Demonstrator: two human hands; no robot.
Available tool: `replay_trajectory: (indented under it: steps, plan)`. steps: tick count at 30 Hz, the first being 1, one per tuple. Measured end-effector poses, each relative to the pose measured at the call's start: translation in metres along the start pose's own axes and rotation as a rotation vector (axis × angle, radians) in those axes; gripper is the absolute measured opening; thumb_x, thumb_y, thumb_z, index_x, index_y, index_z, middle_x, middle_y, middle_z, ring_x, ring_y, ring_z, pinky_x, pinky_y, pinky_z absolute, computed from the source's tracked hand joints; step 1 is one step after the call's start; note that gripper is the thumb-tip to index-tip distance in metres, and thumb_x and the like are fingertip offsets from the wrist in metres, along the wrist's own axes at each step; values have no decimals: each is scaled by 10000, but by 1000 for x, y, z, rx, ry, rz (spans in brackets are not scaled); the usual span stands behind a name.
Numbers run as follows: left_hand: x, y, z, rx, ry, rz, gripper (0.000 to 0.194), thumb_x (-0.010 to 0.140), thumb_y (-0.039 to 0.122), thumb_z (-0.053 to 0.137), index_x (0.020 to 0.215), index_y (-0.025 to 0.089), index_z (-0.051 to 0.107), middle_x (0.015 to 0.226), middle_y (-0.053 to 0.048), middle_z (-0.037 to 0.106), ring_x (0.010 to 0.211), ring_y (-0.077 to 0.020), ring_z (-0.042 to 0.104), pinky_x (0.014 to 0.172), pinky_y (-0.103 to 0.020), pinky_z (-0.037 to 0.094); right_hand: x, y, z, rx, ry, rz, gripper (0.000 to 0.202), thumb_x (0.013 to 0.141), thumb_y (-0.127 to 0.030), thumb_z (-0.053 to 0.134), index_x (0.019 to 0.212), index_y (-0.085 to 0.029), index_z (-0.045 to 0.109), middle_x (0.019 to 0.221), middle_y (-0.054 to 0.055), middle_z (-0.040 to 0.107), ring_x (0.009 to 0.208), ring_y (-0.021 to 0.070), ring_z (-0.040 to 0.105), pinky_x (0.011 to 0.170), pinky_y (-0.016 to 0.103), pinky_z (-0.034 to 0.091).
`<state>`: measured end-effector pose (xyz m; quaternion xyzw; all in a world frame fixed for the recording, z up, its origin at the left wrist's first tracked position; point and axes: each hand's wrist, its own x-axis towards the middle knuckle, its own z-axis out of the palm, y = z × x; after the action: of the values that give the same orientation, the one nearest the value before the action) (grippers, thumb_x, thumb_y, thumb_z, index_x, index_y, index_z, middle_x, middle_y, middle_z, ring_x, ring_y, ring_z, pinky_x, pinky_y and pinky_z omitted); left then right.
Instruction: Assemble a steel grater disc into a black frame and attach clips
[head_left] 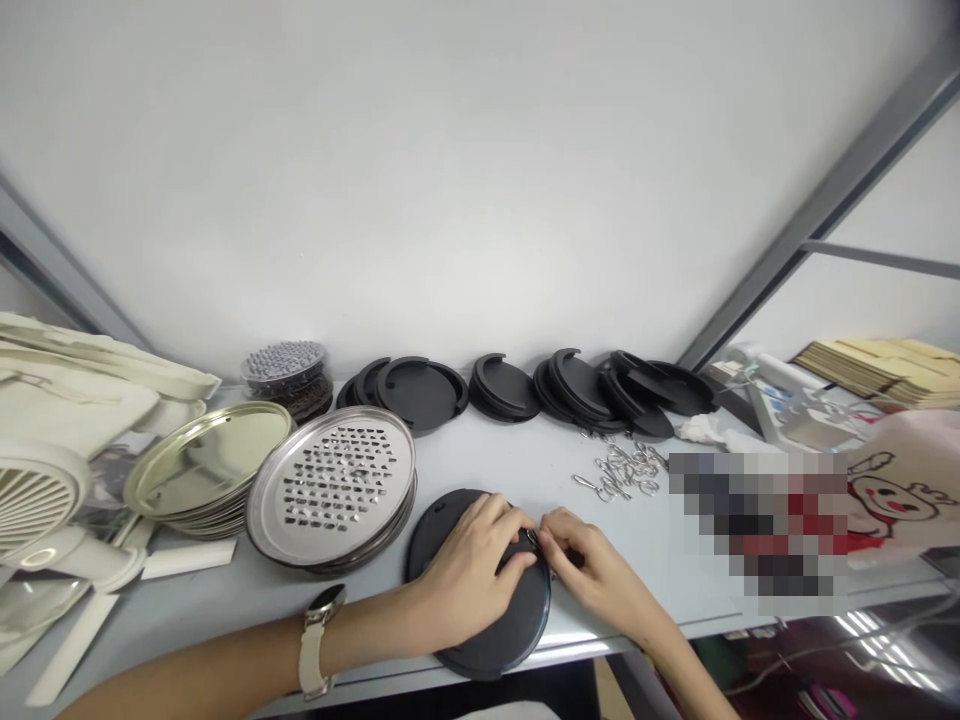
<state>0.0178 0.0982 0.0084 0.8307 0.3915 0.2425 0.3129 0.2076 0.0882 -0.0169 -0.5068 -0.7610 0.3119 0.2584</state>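
A black round plastic disc lies flat at the table's front edge. My left hand rests across it, its thumb and fingers closed at the disc's right rim. My right hand is at that same rim, thumb and forefinger pinched together. Between the two hands shows a small metal clasp, partly hidden by my fingertips. Beyond my right hand is a loose heap of metal clasps with rings. To the left stands a stack of round metal plates, the top plate punched with many slots.
Gold-coloured round plates are stacked farther left, beside a white fan. Spiked discs and several black round trays line the wall. On the right are brown cardboard pieces and a printed cloth bag.
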Motion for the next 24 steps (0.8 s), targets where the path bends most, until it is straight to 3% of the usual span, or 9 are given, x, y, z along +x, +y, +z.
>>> replay_trajectory:
  steps: [16, 24]
  plan:
    - [0, 1, -2, -42, 1, 7, 252, 872, 113, 521, 1080, 246, 578, 986, -16, 524, 965, -184, 493, 874, -325, 414, 2, -1, 1, -63, -18, -28, 298, 945, -224, 367, 649, -210, 328, 633, -25, 425, 682, 161, 446, 617, 267, 341]
    - [-1, 0, 2, -84, 20, -42, 210, 841, 108, 554, 1006, 236, 570, 978, -4, 518, 955, -170, 500, 879, -317, 406, 3, -4, 1, -66, -17, -25, 305, 947, -228, 356, 645, -210, 323, 629, -25, 418, 677, 162, 449, 617, 269, 341]
